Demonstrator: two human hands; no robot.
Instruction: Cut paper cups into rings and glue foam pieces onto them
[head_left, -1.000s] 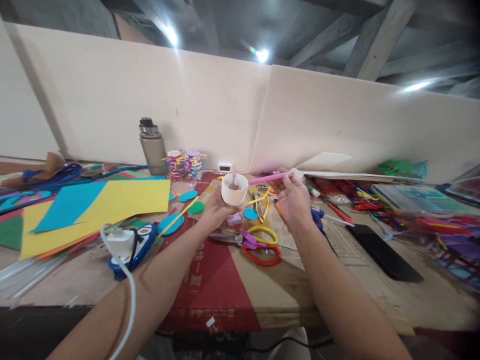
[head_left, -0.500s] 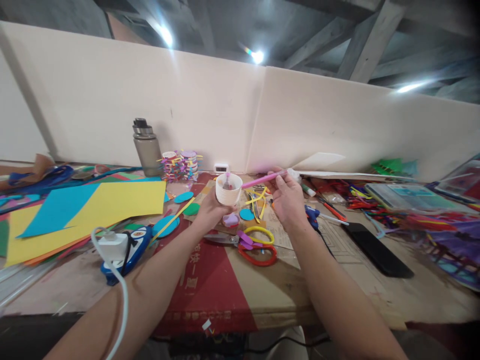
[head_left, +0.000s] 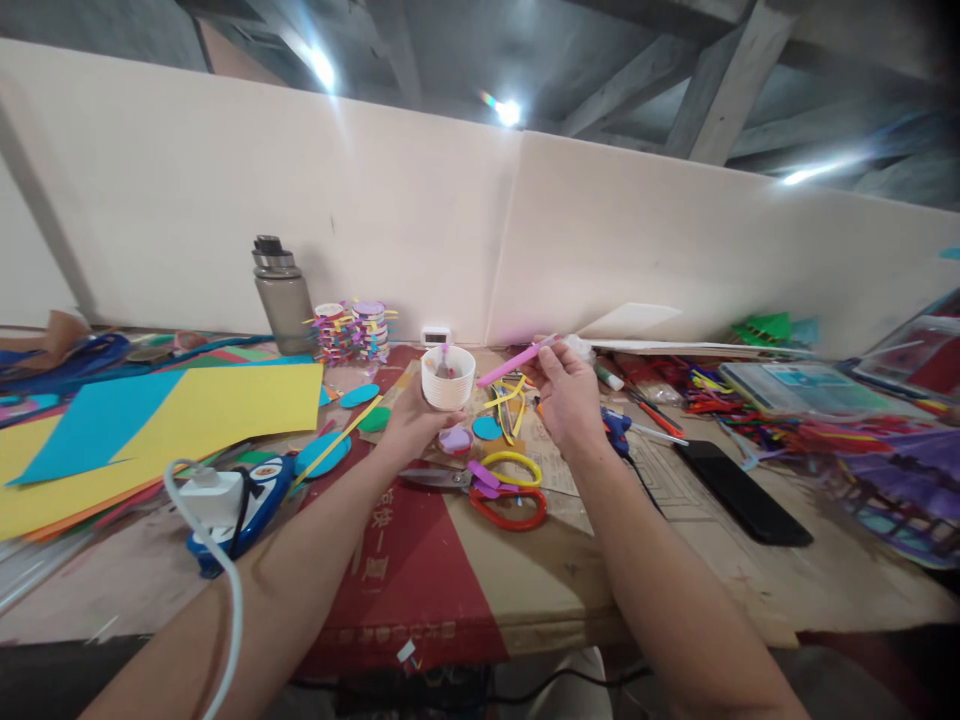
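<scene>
My left hand (head_left: 411,425) is closed around a small white ribbed paper cup (head_left: 448,388), whose open mouth tips toward me. Inside the cup are some small dark and purple bits that I cannot make out. My right hand (head_left: 568,398) pinches a pink strip (head_left: 506,369) between thumb and fingers, its free end pointing at the cup's right side without touching it. Below the hands lie scissors (head_left: 541,507) with red and yellow handles, and purple pieces on them. A small lilac-topped piece (head_left: 455,440) sits just under the cup.
Coloured paper sheets (head_left: 247,400) and a blue power strip (head_left: 274,490) lie left. At the back stand a bottle (head_left: 283,305), two decorated cups (head_left: 370,335) and a small white timer (head_left: 436,337). A glue gun (head_left: 616,430) and black phone (head_left: 742,492) lie right.
The view has turned slightly right, so everything sits a little further left. The pink strip slants more steeply, its free end slightly lower. Both hands keep their holds.
</scene>
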